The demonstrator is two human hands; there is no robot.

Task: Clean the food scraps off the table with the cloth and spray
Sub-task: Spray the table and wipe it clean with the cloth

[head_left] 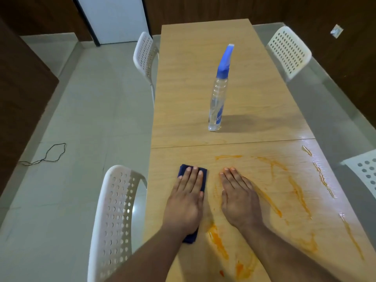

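Note:
A folded dark blue cloth [183, 169] lies on the near left part of the light wooden table [189, 64]. My left hand [186, 200] rests flat on top of it, pressing it to the tabletop, so only its far and near ends show. My right hand [238, 198] lies flat and bare on the table beside it, holding nothing. Orange food smears [297, 190] streak the near half of the table, to the right of and below my hands. A clear spray bottle with a blue nozzle [217, 98] stands upright farther back, out of both hands.
White perforated chairs stand at the near left [118, 216], far left [145, 51], far right [289, 49] and near right [366, 171]. A black cable [46, 155] lies on the tiled floor to the left. A seam crosses the table beyond my fingertips.

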